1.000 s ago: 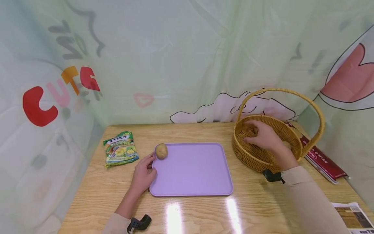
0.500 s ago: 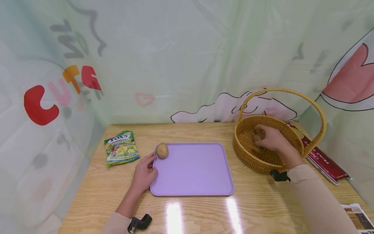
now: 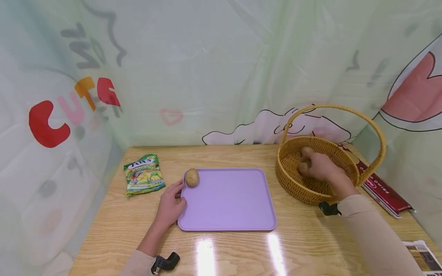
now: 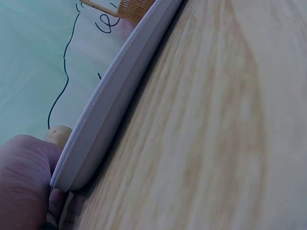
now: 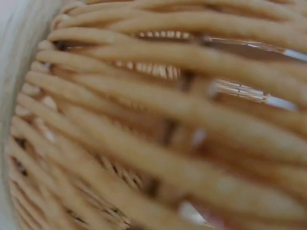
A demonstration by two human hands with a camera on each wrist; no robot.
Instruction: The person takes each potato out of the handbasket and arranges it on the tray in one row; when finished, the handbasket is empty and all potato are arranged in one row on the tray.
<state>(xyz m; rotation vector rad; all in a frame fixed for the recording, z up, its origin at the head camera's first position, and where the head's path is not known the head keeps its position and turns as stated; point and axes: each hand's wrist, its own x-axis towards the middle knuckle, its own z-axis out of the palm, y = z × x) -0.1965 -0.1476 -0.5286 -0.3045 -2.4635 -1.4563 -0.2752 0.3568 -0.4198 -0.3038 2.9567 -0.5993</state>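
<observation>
A lilac tray (image 3: 228,203) lies in the middle of the wooden table, with one small brown potato (image 3: 191,177) in its far left corner. My left hand (image 3: 169,207) rests against the tray's left rim (image 4: 110,105), fingers relaxed, just short of that potato (image 4: 58,134). To the right stands a wicker basket (image 3: 293,184) with a tall hoop handle. Inside it my right hand (image 3: 319,166) curls round a small potato (image 3: 304,167); a second brown lump (image 3: 306,152) shows just above it. The right wrist view is filled with blurred wicker weave (image 5: 158,120).
A green FOX'S sweet bag (image 3: 143,174) lies left of the tray. A dark red packet (image 3: 383,188) lies behind the basket at the right edge, and printed paper (image 3: 419,257) at the near right corner. Printed curtains close in the back and both sides.
My right hand has drawn together inside the basket and curled round a potato, rising slightly. The left hand and the tray have not moved.
</observation>
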